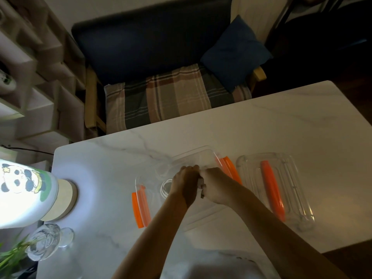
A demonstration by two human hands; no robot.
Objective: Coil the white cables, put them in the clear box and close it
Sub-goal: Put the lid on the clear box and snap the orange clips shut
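A clear box (153,164) with orange side clips (141,210) stands open on the white marble table. Both my hands are over its inside. My left hand (185,182) and my right hand (213,186) meet knuckle to knuckle and grip a small white bundle with a dark tip (202,188) between them. A coiled white cable (166,187) lies in the box just left of my left hand, partly hidden by it. The clear lid (247,164) with an orange handle (272,190) lies flat on the table to the right of the box.
A lit lamp with a panda picture (24,190) on a wooden base stands at the left. A glass vase (46,242) with green leaves sits at the near left corner. Beyond the table's far edge stands a dark sofa (153,41) with a plaid cushion.
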